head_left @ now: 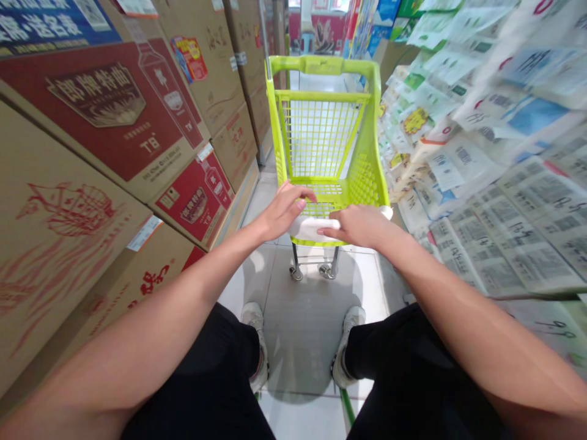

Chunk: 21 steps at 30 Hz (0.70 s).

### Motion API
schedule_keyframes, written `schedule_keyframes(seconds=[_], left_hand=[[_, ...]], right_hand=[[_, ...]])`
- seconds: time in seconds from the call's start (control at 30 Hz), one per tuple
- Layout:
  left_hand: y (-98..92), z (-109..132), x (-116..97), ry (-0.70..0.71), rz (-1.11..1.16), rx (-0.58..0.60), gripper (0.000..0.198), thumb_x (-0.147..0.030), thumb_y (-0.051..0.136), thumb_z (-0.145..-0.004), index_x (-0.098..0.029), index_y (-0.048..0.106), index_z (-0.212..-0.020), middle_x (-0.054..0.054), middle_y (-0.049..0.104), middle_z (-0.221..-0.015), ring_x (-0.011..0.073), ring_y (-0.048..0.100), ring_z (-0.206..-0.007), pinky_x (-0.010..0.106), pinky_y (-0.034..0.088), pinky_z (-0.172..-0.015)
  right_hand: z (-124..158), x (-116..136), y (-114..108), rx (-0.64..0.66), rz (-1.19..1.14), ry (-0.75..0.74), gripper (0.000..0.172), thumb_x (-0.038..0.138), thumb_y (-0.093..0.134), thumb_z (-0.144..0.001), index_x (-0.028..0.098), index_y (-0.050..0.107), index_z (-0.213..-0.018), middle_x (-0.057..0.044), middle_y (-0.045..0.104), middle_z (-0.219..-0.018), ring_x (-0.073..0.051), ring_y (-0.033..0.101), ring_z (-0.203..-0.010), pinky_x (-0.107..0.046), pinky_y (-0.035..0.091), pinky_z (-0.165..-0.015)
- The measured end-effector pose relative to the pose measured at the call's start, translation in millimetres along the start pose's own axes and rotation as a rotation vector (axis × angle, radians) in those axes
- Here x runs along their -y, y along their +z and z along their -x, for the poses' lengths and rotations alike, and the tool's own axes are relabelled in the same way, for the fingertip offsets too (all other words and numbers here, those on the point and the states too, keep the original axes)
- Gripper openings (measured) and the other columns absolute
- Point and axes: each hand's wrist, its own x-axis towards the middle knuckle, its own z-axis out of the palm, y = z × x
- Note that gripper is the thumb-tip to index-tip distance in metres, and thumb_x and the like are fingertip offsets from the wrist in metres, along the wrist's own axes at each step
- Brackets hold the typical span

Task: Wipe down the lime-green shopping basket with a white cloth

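- Between stacked cartons (pixel 92 183) on the left and shelves of printed packs (pixel 504 183) on the right, the lime-green cart (pixel 367 177) stands in a narrow aisle, just ahead of the person
- Right hand (pixel 362 225) is wrapped around the white handle (pixel 308 229); left hand (pixel 287 208) lies over its other end, fingers loosely spread, resting rather than clasping
- Basket (pixel 321 137) looks empty, so by my judgement the loading is barely begun
- Red panels on the cartons read "郎牌特曲" and "T8"; print on the packs is too blurred to read

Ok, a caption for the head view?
Left hand rests on, right hand grips, the white handle of a green cart between cartons and packets.
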Motion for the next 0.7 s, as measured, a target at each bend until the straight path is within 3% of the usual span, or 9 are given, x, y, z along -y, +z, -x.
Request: schedule_keyframes(seconds=[0.17, 0.3, 0.4, 0.5, 0.6, 0.7], left_hand=[[14.2, -1.1, -7.4, -0.057, 0.245, -0.069, 0.082, -0.085, 0.011, -0.101, -0.025, 0.057, -0.134, 0.014, 0.069, -0.14, 0.0291, 0.06, -0.135, 0.052, 0.037, -0.126], [20.8, -3.9, -6.1, -0.097, 0.316, -0.123, 0.086, -0.078, -0.006, -0.102, -0.024, 0.052, -0.136, 0.015, 0.07, -0.138, 0.0269, 0.063, -0.134, 0.051, 0.046, -0.119], [12.5, -1.4, 3.9, -0.074, 0.192, -0.187, 0.079, -0.072, -0.002, -0.106, -0.024, 0.053, -0.134, 0.015, 0.071, -0.135, 0.0267, 0.064, -0.132, 0.052, 0.047, -0.118], [-5.5, 5.9, 22.4, -0.014, -0.127, -0.239, 0.061, -0.071, 0.025, -0.108, -0.027, 0.058, -0.135, 0.015, 0.063, -0.15, 0.0304, 0.054, -0.145, 0.057, 0.038, -0.126], [-19.9, 11.3, 39.2, 0.026, -0.321, -0.242, 0.06, -0.067, 0.036, -0.107, -0.03, 0.052, -0.15, 0.014, 0.05, -0.166, 0.0336, 0.044, -0.155, 0.063, 0.033, -0.128], [-23.3, 10.8, 44.4, 0.028, -0.406, -0.242, 0.062, -0.065, 0.038, -0.107, -0.032, 0.046, -0.158, 0.013, 0.041, -0.173, 0.0356, 0.039, -0.159, 0.065, 0.033, -0.128]], right_hand=[[-20.4, 34.5, -0.3, -0.065, 0.013, -0.087, 0.068, 0.069, 0.035, -0.109, 0.018, 0.079, -0.119, -0.017, 0.082, -0.104, -0.032, 0.077, -0.094, -0.038, 0.05, -0.08], [-26.6, 34.5, 2.3, -0.108, 0.059, -0.194, 0.074, 0.066, 0.024, -0.112, 0.018, 0.08, -0.114, -0.016, 0.082, -0.094, -0.031, 0.076, -0.088, -0.037, 0.044, -0.074], [-16.0, 11.5, 11.9, -0.185, 0.09, -0.247, 0.079, 0.065, 0.016, -0.113, 0.018, 0.08, -0.11, -0.013, 0.08, -0.085, -0.027, 0.071, -0.08, -0.036, 0.037, -0.072], [-1.1, -26.3, 25.9, -0.253, 0.098, -0.254, 0.083, 0.071, 0.017, -0.11, 0.019, 0.079, -0.091, -0.011, 0.074, -0.073, -0.024, 0.064, -0.068, -0.036, 0.029, -0.066], [12.7, -63.4, 34.5, -0.296, 0.039, -0.24, 0.082, 0.083, 0.024, -0.102, 0.021, 0.07, -0.074, -0.009, 0.067, -0.064, -0.02, 0.055, -0.059, -0.035, 0.021, -0.062], [26.1, -82.8, 31.2, -0.295, -0.051, -0.15, 0.076, 0.087, 0.035, -0.096, 0.022, 0.067, -0.076, -0.007, 0.063, -0.061, -0.019, 0.052, -0.056, -0.034, 0.02, -0.06]])
